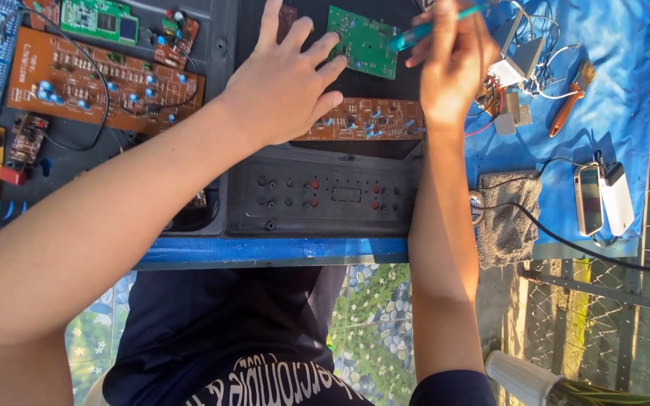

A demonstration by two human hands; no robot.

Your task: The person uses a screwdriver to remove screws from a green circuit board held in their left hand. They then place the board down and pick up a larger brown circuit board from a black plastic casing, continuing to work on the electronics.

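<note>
Pinching a teal tool (pixel 424 30), the right hand (pixel 453 64) works beside the green board (pixel 364 41) under the left hand's (pixel 283 86) spread fingertips.

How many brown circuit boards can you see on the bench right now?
2 clearly: a large brown board at upper left with blue parts, and a narrow brown strip board just beyond the left hand. Small boards at the left edge may be more; hands may hide others.

Strong warm daylight floods the scene, brightest on the blue cloth (pixel 626 45) toward two o'clock — the dark casing (pixel 325 195) at centre sits shaded, edges bow slightly, and the right hand (pixel 453 60) at twelve o'clock is motion-blurred.
</note>
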